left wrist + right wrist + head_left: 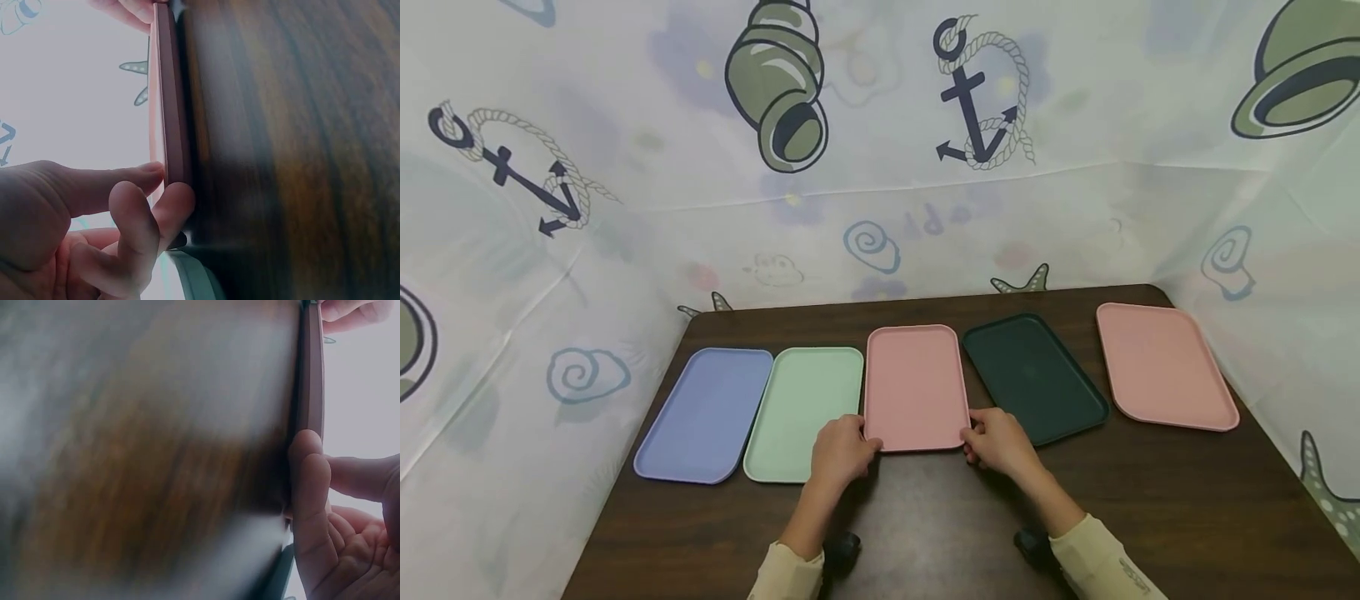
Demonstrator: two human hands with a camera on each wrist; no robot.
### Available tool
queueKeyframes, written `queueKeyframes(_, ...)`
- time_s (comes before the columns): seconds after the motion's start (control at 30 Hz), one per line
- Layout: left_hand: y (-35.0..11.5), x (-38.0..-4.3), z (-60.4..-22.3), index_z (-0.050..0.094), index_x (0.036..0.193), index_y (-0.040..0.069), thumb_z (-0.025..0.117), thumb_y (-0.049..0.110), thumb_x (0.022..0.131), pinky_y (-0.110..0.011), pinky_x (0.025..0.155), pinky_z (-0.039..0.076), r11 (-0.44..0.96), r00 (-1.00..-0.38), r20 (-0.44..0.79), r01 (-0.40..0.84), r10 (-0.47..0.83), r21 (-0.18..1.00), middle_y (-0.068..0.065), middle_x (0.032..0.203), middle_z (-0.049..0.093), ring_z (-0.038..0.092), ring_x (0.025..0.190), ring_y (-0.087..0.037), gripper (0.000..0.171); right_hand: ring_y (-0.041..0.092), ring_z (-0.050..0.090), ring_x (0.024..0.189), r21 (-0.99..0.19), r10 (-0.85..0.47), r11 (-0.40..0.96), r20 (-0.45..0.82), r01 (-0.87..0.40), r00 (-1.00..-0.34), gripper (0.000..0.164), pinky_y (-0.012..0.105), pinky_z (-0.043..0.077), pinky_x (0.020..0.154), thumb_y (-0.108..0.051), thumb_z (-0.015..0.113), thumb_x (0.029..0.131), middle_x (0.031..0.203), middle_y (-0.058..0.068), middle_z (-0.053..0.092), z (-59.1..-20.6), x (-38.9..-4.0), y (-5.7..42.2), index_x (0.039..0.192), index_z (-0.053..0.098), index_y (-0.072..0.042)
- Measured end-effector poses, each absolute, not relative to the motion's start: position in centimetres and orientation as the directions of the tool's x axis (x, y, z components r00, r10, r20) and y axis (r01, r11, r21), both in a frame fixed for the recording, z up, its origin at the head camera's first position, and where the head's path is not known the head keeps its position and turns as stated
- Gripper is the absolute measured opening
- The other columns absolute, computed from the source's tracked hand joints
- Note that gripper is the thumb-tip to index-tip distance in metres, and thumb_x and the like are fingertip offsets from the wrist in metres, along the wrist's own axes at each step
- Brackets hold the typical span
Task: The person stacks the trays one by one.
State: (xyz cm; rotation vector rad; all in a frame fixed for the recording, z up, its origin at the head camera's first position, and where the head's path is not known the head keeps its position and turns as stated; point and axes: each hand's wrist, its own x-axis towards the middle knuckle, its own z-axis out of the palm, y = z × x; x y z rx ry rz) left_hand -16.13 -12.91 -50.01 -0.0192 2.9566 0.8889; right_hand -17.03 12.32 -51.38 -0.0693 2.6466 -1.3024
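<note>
In the middle of the row lies a pink tray [917, 387], with a hand at each of its near corners. My left hand [841, 450] pinches the near left corner; in the left wrist view the thumb [147, 177] is on the rim and a fingertip is against the outer side. My right hand [1000, 440] pinches the near right corner between thumb and fingers. A light green tray [808, 392] is just left of the pink one, partly behind my left hand. A dark green tray [1037, 375] sits tilted to its right, close to my right hand.
A blue tray [706, 417] lies at the left end, and a second pink tray [1165, 367] stands apart near the right edge. All rest on a dark wooden table [917, 525]. A patterned cloth [880, 183] rises behind and beside the table.
</note>
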Motion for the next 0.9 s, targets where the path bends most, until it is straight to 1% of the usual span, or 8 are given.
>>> queueKeyframes(0.23, -12.9, -16.2, -50.1, 0.067, 0.076, 0.008, 0.075, 0.02, 0.084, -0.03, 0.043, 0.04, 0.828, -0.998, -0.067, -0.045, -0.009, 0.559, 0.007, 0.045, 0.051, 0.051, 0.034, -0.006, 0.017, 0.013, 0.058, 0.045, -0.786, -0.113, 0.616, -0.162, 0.059, -0.98, 0.046, 0.029, 0.047, 0.042, -0.008, 0.065, 0.09, 0.059, -0.001, 0.062, -51.5, -17.4, 12.2, 0.132, 0.057, 0.007)
queueKeyframes(0.43, -13.0, -16.3, -50.2, 0.068, 0.083, 0.009, 0.075, 0.021, 0.085, -0.03, 0.043, 0.04, 0.804, -0.997, -0.071, -0.046, -0.005, 0.593, 0.005, 0.05, 0.053, 0.052, 0.037, -0.008, 0.014, 0.013, 0.058, 0.047, -0.793, -0.127, 0.607, -0.169, 0.058, -0.977, 0.049, 0.028, 0.047, 0.043, -0.009, 0.065, 0.09, 0.061, -0.001, 0.063, -51.2, -17.5, 12.2, 0.135, 0.054, 0.007)
queueKeyframes(0.5, -13.0, -16.3, -50.3, 0.068, 0.083, 0.009, 0.075, 0.021, 0.085, -0.03, 0.043, 0.04, 0.805, -0.998, -0.063, -0.039, -0.001, 0.592, 0.005, 0.05, 0.053, 0.052, 0.037, -0.008, 0.014, 0.013, 0.059, 0.048, -0.794, -0.128, 0.604, -0.173, 0.062, -0.977, 0.05, 0.027, 0.047, 0.043, -0.009, 0.066, 0.09, 0.062, -0.001, 0.064, -51.1, -17.5, 12.3, 0.136, 0.053, 0.007)
queueKeyframes(0.63, -12.9, -16.2, -50.4, 0.067, 0.079, 0.011, 0.075, 0.021, 0.084, -0.03, 0.044, 0.038, 0.821, -1.0, -0.023, -0.016, -0.004, 0.57, 0.007, 0.048, 0.051, 0.05, 0.037, -0.009, 0.014, 0.014, 0.061, 0.05, -0.795, -0.131, 0.603, -0.189, 0.073, -0.973, 0.052, 0.028, 0.048, 0.045, -0.01, 0.067, 0.09, 0.065, 0.0, 0.065, -51.0, -17.3, 12.5, 0.137, 0.052, 0.007)
queueKeyframes(0.7, -12.8, -16.1, -50.5, 0.067, 0.079, 0.011, 0.076, 0.022, 0.083, -0.03, 0.045, 0.037, 0.837, -1.0, 0.005, -0.002, -0.005, 0.548, 0.008, 0.049, 0.049, 0.048, 0.04, -0.009, 0.015, 0.015, 0.061, 0.051, -0.793, -0.13, 0.605, -0.191, 0.075, -0.973, 0.054, 0.028, 0.048, 0.045, -0.011, 0.067, 0.09, 0.066, 0.0, 0.065, -50.8, -17.1, 12.8, 0.138, 0.051, 0.007)
queueKeyframes(0.83, -12.6, -15.6, -50.1, 0.07, 0.085, 0.009, 0.078, 0.026, 0.082, -0.03, 0.045, 0.034, 0.869, -0.998, 0.065, 0.03, -0.003, 0.493, 0.006, 0.052, 0.049, 0.043, 0.047, -0.012, 0.019, 0.017, 0.061, 0.051, -0.796, -0.131, 0.6, -0.195, 0.079, -0.972, 0.055, 0.029, 0.048, 0.047, -0.015, 0.068, 0.091, 0.067, 0.0, 0.065, -50.3, -16.8, 13.6, 0.139, 0.05, 0.005)
queueKeyframes(0.9, -12.3, -15.2, -49.7, 0.072, 0.089, 0.007, 0.078, 0.028, 0.083, -0.032, 0.045, 0.034, 0.884, -0.995, 0.102, 0.047, -0.001, 0.465, 0.003, 0.055, 0.053, 0.044, 0.05, -0.014, 0.023, 0.018, 0.061, 0.051, -0.801, -0.135, 0.593, -0.196, 0.079, -0.971, 0.052, 0.03, 0.048, 0.048, -0.016, 0.068, 0.092, 0.067, 0.0, 0.065, -50.0, -16.6, 14.3, 0.137, 0.053, 0.005)
